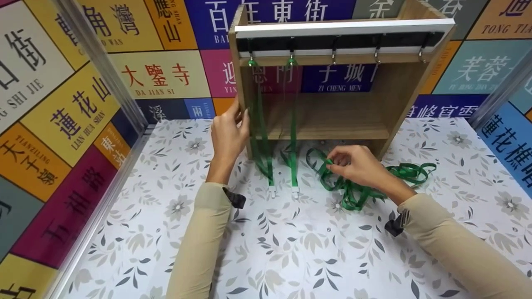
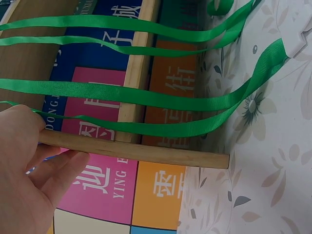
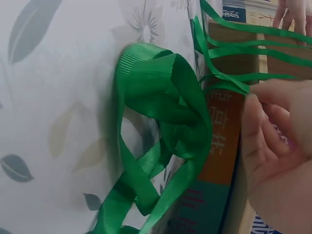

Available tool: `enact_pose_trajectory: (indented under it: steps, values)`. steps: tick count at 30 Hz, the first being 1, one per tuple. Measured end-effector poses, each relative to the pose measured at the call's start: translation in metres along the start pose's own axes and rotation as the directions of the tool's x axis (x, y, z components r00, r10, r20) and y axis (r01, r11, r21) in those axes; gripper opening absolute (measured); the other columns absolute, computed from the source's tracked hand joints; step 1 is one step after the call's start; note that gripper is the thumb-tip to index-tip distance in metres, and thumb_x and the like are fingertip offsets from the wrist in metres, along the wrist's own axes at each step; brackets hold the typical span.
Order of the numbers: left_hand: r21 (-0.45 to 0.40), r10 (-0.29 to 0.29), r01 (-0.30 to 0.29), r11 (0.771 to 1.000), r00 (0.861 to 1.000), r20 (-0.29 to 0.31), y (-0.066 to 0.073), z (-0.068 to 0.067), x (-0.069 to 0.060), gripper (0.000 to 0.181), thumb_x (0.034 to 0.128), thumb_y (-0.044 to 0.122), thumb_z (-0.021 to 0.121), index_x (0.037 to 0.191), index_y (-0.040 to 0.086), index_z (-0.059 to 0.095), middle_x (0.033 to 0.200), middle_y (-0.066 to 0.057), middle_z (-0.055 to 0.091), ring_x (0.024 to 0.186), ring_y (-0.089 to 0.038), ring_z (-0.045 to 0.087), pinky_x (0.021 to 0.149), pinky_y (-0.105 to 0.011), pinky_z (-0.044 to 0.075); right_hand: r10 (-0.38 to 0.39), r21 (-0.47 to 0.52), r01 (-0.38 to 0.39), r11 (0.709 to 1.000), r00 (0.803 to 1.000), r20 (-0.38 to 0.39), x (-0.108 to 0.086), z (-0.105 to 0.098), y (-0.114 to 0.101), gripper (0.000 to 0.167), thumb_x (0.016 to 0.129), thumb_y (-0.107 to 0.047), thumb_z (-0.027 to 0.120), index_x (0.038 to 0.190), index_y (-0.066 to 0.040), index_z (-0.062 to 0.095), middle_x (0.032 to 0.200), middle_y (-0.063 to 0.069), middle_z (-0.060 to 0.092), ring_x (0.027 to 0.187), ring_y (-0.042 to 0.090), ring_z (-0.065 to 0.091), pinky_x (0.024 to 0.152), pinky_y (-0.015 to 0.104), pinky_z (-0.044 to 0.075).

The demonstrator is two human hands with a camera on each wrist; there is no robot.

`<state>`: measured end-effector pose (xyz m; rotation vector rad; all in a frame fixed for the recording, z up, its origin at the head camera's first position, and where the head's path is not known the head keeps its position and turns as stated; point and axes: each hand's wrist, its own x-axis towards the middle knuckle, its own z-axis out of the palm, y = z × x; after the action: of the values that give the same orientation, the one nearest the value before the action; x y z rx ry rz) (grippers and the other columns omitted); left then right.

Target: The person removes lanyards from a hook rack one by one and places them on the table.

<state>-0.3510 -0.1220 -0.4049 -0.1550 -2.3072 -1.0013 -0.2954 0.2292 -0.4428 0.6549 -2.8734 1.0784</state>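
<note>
Right hand [image 1: 353,164] pinching a green ribbon [image 1: 329,161] right of frame centre, left hand [image 1: 230,135] gripping the wooden rack [image 1: 243,85] just left of centre; I'd lift slowly, so the tangled pile [image 1: 353,200] doesn't snag.

In the head view, the right hand [image 1: 355,164] partly hides the strap [image 1: 328,161] at its fingertips and the pile [image 1: 353,199] beneath. Below right of the left hand [image 1: 230,131], the white ends [image 1: 295,193] are too small to make out. The rack [image 1: 353,114], above both hands, is cut off. Each wrist view crops its hand; the right also crops the pile.
</note>
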Motion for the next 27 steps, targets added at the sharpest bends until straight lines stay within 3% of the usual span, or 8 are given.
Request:
enact_pose_trajectory:
  steps: [6, 10, 15, 19, 27]
  values:
    - [-0.011, -0.007, 0.007, 1.000, 1.000, 0.003, 0.000, 0.000, 0.000, 0.044, 0.1077, 0.028, 0.068, 0.151, 0.020, 0.066, 0.135, -0.009, 0.077, 0.114, -0.022, 0.080, 0.097, -0.036, 0.066, 0.017, -0.146, 0.001, 0.989, 0.992, 0.122, 0.001, 0.004, 0.000, 0.012, 0.096, -0.012, 0.079, 0.108, -0.012, 0.079, 0.097, 0.005, 0.081, 0.087, 0.019, 0.075, 0.078, 0.042, 0.064]
    - [-0.009, -0.017, 0.017, 1.000, 1.000, 0.013, 0.001, 0.000, -0.001, 0.046, 0.1077, 0.028, 0.068, 0.152, 0.020, 0.065, 0.136, -0.008, 0.077, 0.114, -0.022, 0.080, 0.097, -0.035, 0.066, 0.032, -0.203, -0.005, 0.979, 0.991, 0.130, 0.004, 0.006, 0.003, 0.013, 0.097, -0.011, 0.077, 0.109, -0.010, 0.080, 0.097, 0.007, 0.080, 0.086, 0.021, 0.073, 0.076, 0.044, 0.062]
    - [-0.010, -0.011, 0.011, 1.000, 1.000, 0.007, 0.002, -0.001, -0.001, 0.045, 0.1075, 0.028, 0.068, 0.152, 0.020, 0.065, 0.134, -0.009, 0.077, 0.113, -0.022, 0.080, 0.097, -0.036, 0.066, 0.078, -0.226, -0.073, 0.972, 0.997, 0.017, 0.009, 0.003, 0.008, 0.015, 0.098, -0.006, 0.073, 0.112, -0.003, 0.079, 0.103, 0.016, 0.080, 0.093, 0.031, 0.075, 0.081, 0.052, 0.063]
    - [-0.009, 0.007, -0.007, 1.000, 1.000, -0.005, 0.001, 0.000, -0.001, 0.040, 0.1074, 0.027, 0.068, 0.147, 0.017, 0.069, 0.131, -0.010, 0.079, 0.112, -0.023, 0.081, 0.096, -0.038, 0.066, 0.114, -0.230, -0.135, 0.964, 0.988, -0.106, 0.011, -0.003, 0.016, 0.019, 0.098, -0.004, 0.069, 0.114, 0.001, 0.077, 0.104, 0.021, 0.079, 0.094, 0.036, 0.076, 0.082, 0.057, 0.063]
    - [-0.006, -0.006, 0.006, 1.000, 1.000, 0.009, 0.000, 0.000, 0.001, 0.040, 0.1078, 0.027, 0.068, 0.147, 0.016, 0.069, 0.133, -0.010, 0.078, 0.115, -0.023, 0.080, 0.097, -0.035, 0.066, 0.094, -0.244, -0.157, 0.957, 0.963, -0.254, 0.007, -0.010, 0.030, 0.017, 0.094, 0.003, 0.067, 0.107, 0.002, 0.078, 0.094, 0.022, 0.076, 0.078, 0.032, 0.067, 0.071, 0.049, 0.056]
